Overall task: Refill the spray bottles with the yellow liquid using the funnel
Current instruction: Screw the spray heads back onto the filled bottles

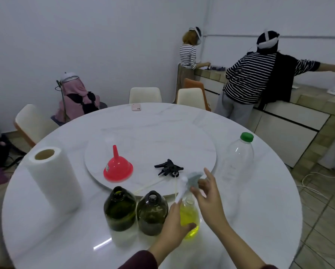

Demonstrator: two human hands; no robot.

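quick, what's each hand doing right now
Left hand: grips the yellow bottle by its body.
Right hand: fingers on the blurred spray head at the bottle's neck; grip cannot be told.

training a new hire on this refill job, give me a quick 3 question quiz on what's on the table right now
1. True or false: the red funnel sits in the neck of a bottle.
2. Which hand grips the bottle of yellow liquid?
A. left hand
B. right hand
C. neither
3. Fill in: the black spray head lies on the ____, detached from any bottle.

Key
1. False: it stands mouth down on the turntable, spout up.
2. A: the left hand holds the body, while the right hand holds the grey-white spray head at its neck.
3. Turntable, behind the two open dark bottles.
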